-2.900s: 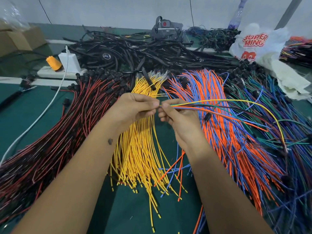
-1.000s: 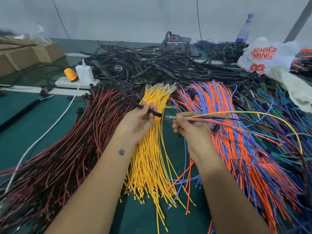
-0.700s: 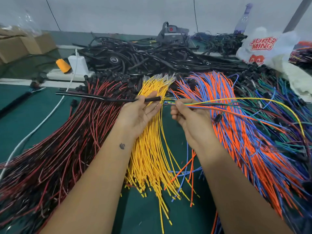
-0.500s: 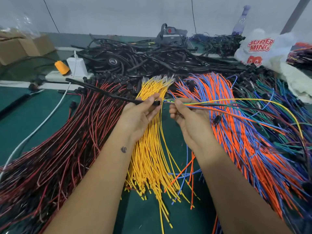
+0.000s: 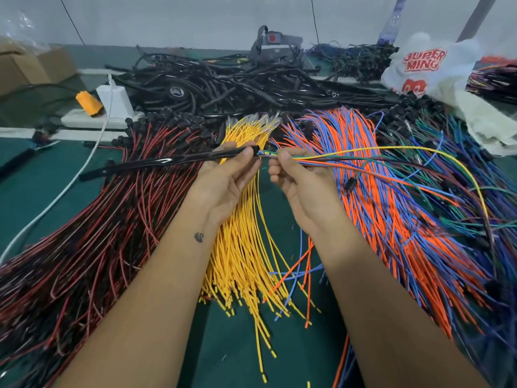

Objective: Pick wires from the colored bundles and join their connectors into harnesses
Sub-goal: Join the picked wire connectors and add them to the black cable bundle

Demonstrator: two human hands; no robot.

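Note:
My left hand (image 5: pixel 228 177) pinches the right end of a long black sleeve (image 5: pixel 167 161) that stretches out to the left over the red-and-black wires. My right hand (image 5: pixel 302 180) pinches a gathered set of picked wires (image 5: pixel 349 158), yellow, green, orange, blue and dark, whose tips meet the sleeve's open end between my hands. The picked wires trail off to the right, and the yellow one arcs high over the bundles. Under my hands lies the yellow bundle (image 5: pixel 246 247).
Red-and-black bundle (image 5: pixel 98 233) on the left, orange-and-blue bundle (image 5: pixel 391 205) on the right, green and blue wires (image 5: pixel 461 177) further right. Black sleeves and cables (image 5: pixel 237 82) are piled at the back. A power strip with white plug (image 5: pixel 114 99), cardboard boxes (image 5: pixel 30 68) and a plastic bag (image 5: pixel 425 65) sit behind.
My left hand let go of the wire tips, took a black sleeve from the back pile and brought its end up to the wire tips held by my right hand.

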